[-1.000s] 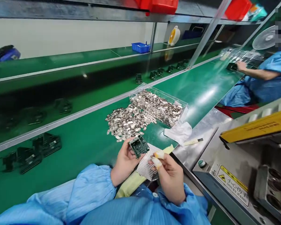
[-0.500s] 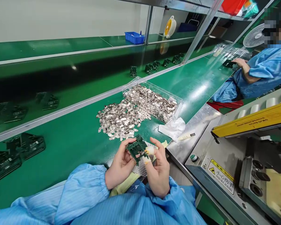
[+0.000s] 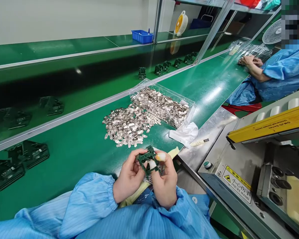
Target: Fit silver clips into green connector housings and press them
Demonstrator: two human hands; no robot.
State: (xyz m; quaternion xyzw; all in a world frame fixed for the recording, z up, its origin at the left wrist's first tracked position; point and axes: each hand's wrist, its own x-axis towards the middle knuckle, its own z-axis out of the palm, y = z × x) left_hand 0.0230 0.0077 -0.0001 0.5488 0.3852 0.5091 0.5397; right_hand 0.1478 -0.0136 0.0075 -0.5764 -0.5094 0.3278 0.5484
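Note:
A dark green plastic frame (image 3: 147,158) with cut-outs is held up in front of my body. My left hand (image 3: 129,175) grips its left side between thumb and fingers. From the other side, my right hand (image 3: 165,181) has its covered thumb and forefinger closed on the frame's right part; any small piece between them is hidden. White, yellow-stained finger covers sit on those two fingertips. Beyond the hands lies a heap of small silvery metal plates (image 3: 127,127), running back into a clear plastic bin (image 3: 186,103). A gridded tray, mostly hidden, shows below my hands.
Several dark green frames (image 3: 35,154) stand at the left. A white cloth (image 3: 185,133) and a small cutter (image 3: 199,142) lie to the right. A grey machine with a yellow bar (image 3: 266,124) flanks my right side. Farther off, a co-worker's hands (image 3: 250,61) handle something dark.
My right thumb and forefinger have closed in on the green frame, the thumb now over its opening. The frame has tilted slightly. The co-worker's hands have come together.

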